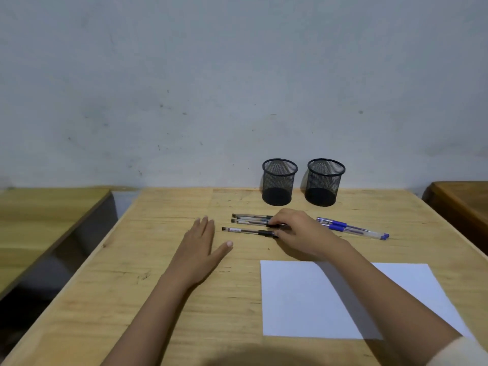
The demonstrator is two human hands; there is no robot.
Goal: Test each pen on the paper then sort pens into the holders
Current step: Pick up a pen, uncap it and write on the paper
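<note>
Three black pens lie side by side on the wooden table: the far one, the middle one and the nearest one. My right hand covers their right ends, with fingertips and thumb pinched on the dark grip of a black pen that still rests on the table. My left hand lies flat and open on the table just left of the pens, holding nothing. Blue pens lie to the right of my right hand. Two black mesh holders, left and right, stand behind, both looking empty. White paper lies in front.
The table backs onto a grey wall. A second wooden table stands to the left across a gap. A darker wooden surface sits at the far right.
</note>
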